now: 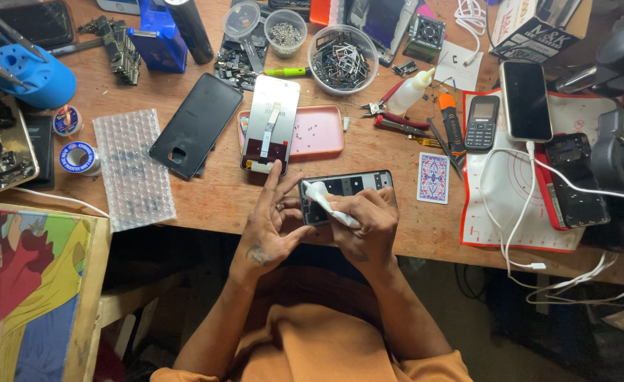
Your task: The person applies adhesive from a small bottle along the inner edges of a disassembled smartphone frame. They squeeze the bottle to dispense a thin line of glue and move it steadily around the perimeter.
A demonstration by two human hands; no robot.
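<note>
Pinched in your right hand [368, 223] is a small white tube [329, 205], fingers closed round it, its tip on the opened phone [343, 191] lying at the table's near edge [425, 240]. Your left hand [273, 226] steadies the phone's left end, fingers loosely spread. Squeeze too hard and the paste could flood the frame. The loose screen [269, 124] sits just beyond your fingertips; a nudge could knock it.
</note>
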